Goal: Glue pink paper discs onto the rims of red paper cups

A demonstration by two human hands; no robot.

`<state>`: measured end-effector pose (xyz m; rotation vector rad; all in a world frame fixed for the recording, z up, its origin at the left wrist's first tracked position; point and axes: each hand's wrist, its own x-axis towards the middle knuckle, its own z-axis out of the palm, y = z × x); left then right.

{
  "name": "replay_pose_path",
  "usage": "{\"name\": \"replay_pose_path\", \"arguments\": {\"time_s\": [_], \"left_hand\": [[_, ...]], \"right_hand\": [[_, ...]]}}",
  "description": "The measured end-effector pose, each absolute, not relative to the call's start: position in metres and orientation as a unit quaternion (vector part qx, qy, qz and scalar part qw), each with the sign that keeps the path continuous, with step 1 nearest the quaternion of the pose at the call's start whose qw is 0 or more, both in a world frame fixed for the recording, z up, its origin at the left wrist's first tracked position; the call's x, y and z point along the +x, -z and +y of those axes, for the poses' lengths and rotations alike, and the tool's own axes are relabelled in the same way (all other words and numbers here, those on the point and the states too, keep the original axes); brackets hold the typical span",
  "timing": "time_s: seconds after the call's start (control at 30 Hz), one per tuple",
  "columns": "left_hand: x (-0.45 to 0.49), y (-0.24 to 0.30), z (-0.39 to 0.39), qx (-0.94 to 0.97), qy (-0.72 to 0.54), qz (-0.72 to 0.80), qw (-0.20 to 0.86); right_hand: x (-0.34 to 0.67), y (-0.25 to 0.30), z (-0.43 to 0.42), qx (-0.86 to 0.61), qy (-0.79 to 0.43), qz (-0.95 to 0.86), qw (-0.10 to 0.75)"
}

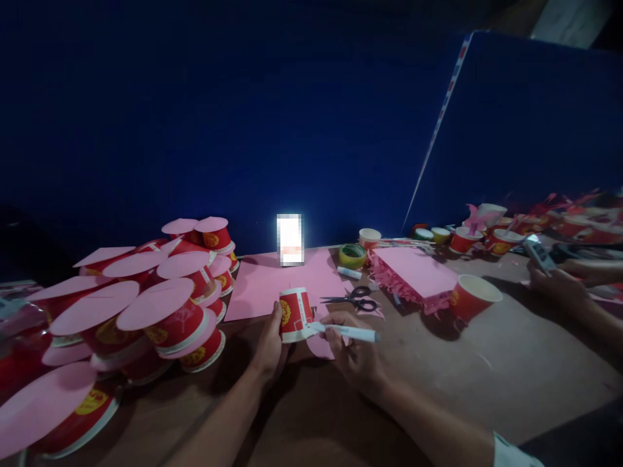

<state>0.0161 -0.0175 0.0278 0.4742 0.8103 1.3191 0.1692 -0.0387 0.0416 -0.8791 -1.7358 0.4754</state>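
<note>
In the middle of the head view, my left hand (pixel 270 347) grips a red paper cup (pixel 291 311) turned upside down, its white rim at the bottom. My right hand (pixel 357 353) pinches a white marker pen (pixel 354 332), whose tip meets the cup's side near the rim. Thin pale lines show on the cup around the tip. Beneath my hands a cut piece of pink paper (pixel 321 347) lies on the table. Black-handled scissors (pixel 363 298) rest just beyond my right hand, and a large pink sheet (pixel 253 288) is spread behind the cup.
Stacked upside-down red cups with pink paper discs (pixel 156 305) fill the left side. A roll of tape (pixel 352 255), a pink paper stack (pixel 416 269) and a tilted cup (pixel 472 299) sit to the right. Another person's hand (pixel 559 285) holds a phone-like device (pixel 539 254). A bright blurred-out screen (pixel 291 240) stands behind.
</note>
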Motion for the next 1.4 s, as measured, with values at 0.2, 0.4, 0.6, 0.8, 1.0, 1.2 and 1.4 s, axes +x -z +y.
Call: {"name": "replay_pose_path", "arguments": {"time_s": [0.2,0.4,0.6,0.8,1.0,1.2,1.4], "left_hand": [[0.017,-0.027,-0.018,0.235,-0.581,0.355,0.694],[0.018,-0.025,-0.017,0.225,-0.591,0.362,0.685],[0.015,-0.021,-0.016,0.223,-0.593,0.351,0.689],[0.014,-0.024,-0.016,0.203,-0.59,0.358,0.695],[0.015,-0.032,-0.018,0.187,-0.598,0.402,0.667],[0.015,-0.026,-0.017,0.199,-0.605,0.373,0.675],[0.016,-0.025,-0.018,0.227,-0.596,0.349,0.686]], "right_hand": [[0.166,-0.043,-0.039,-0.339,-0.168,-0.761,0.527],[0.168,-0.041,-0.037,-0.356,-0.205,-0.745,0.526],[0.17,-0.04,-0.036,-0.358,-0.245,-0.738,0.518],[0.17,-0.04,-0.034,-0.376,-0.256,-0.723,0.52],[0.17,-0.04,-0.036,-0.388,-0.28,-0.713,0.512],[0.169,-0.039,-0.037,-0.379,-0.284,-0.717,0.511],[0.168,-0.04,-0.038,-0.371,-0.298,-0.72,0.506]]}}
